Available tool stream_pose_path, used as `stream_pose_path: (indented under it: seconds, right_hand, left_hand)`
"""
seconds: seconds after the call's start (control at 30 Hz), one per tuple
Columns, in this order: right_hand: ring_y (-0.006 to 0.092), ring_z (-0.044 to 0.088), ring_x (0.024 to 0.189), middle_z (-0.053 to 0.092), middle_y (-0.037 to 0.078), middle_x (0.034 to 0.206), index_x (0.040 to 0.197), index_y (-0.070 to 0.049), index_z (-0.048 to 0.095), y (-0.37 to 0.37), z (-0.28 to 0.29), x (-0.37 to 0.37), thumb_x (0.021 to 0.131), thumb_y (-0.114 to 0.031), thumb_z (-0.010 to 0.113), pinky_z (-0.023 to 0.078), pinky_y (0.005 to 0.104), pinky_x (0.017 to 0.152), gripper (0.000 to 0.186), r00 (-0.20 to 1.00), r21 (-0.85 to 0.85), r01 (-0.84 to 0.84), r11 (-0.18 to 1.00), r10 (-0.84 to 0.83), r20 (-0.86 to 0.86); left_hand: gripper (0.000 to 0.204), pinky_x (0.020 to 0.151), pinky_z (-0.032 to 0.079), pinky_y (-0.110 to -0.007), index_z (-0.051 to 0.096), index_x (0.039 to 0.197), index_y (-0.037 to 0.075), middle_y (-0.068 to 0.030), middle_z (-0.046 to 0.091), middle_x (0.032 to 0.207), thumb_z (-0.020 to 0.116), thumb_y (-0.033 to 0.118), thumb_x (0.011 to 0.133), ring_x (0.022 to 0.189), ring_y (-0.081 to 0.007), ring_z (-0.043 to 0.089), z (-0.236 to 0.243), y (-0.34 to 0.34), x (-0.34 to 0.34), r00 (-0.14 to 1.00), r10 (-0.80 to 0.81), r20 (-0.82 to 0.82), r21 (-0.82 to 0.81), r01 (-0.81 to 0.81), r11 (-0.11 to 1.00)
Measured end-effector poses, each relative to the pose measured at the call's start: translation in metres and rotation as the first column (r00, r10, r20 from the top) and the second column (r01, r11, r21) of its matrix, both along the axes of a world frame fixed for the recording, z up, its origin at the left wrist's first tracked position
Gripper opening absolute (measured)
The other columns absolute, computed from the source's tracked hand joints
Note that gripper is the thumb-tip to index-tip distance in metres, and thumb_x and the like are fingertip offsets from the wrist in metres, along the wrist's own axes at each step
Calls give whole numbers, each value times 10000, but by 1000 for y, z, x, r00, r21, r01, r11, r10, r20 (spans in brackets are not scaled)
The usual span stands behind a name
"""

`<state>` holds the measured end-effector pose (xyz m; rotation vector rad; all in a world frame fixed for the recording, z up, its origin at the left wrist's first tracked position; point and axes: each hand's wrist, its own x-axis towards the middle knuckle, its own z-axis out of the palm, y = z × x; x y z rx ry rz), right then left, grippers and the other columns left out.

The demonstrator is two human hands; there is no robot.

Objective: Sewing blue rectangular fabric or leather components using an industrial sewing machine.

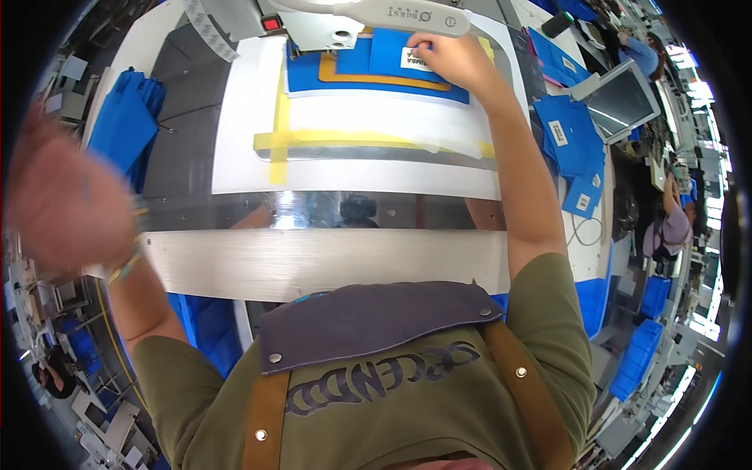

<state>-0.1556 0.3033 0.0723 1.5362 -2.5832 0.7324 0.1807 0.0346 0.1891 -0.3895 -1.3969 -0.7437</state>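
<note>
The labelled blue piece [385,56] lies partly beneath the right hand [454,61].

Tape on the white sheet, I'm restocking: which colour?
Yellow tape, clearest in the head view.

Layered panels [387,56] on paper sheet [243,153], folded stack [125,117] left, loose pieces [576,141] and monitor [624,98] right

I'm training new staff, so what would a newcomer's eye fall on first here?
Probably the large, blurred left hand at the picture's left edge. Then the right hand, near the top, touching a flat, blue, fabric-like piece with a white label. Left of that is a white machine head with a small red rectangle.
</note>
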Motion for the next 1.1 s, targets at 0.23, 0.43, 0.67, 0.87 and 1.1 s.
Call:
stream_pose_path:
  seconds: [0.23, 0.43, 0.67, 0.87, 1.1]
  right_hand:
    - [258, 729, 1050, 782, 82, 1125, 1162, -137, 788, -63, -12, 10, 970, -197, 687, 565, 394, 958, 225, 992, 172, -12, 985, 34, -126]
    - [276, 722, 1074, 780, 92, 1119, 1203, -128, 783, -50, -25, 20, 957, -152, 699, 557, 398, 987, 261, 990, 183, -13, 983, 38, -135]
    - [302, 638, 1250, 699, 65, 1333, 1226, -126, 787, -21, -46, 24, 954, -31, 668, 518, 406, 1081, 312, 952, -29, -281, 959, 275, -136]
    - [286, 632, 1253, 699, 61, 1327, 1180, -145, 803, -23, -48, 30, 959, -34, 646, 498, 429, 1096, 293, 945, -93, -270, 958, 245, -217]
    - [280, 601, 1317, 674, 59, 1387, 1279, -180, 765, -31, -59, 47, 950, -84, 678, 456, 456, 1135, 353, 896, -29, -334, 942, 308, -321]
  left_hand:
    - [304, 1130, 462, -427, 721, 1306, 49, -121, 712, 1341, 571, 167, 1069, 1305, -328, 608, -136, -2, -44, 418, 146, 896, -158, -7, 987]
    - [373, 1252, 318, -477, 679, 1410, 103, -165, 580, 1523, 549, 213, 1079, 1475, -375, 404, -172, -11, -112, 410, 413, 813, -492, 106, 864]
    - [409, 1255, 314, -479, 634, 1494, 192, -170, 605, 1483, 495, 290, 1122, 1423, -394, 441, -180, -9, -155, 169, 315, 934, -349, 244, 905]
    - [401, 1227, 356, -443, 641, 1490, 215, -154, 650, 1430, 509, 311, 1124, 1322, -359, 534, -184, -13, -161, 156, 302, 941, -335, 281, 899]
    - [323, 1120, 464, -370, 732, 1366, 184, -121, 694, 1342, 587, 203, 1079, 1237, -288, 605, -182, -22, -161, 75, -238, 968, 223, 173, 959]
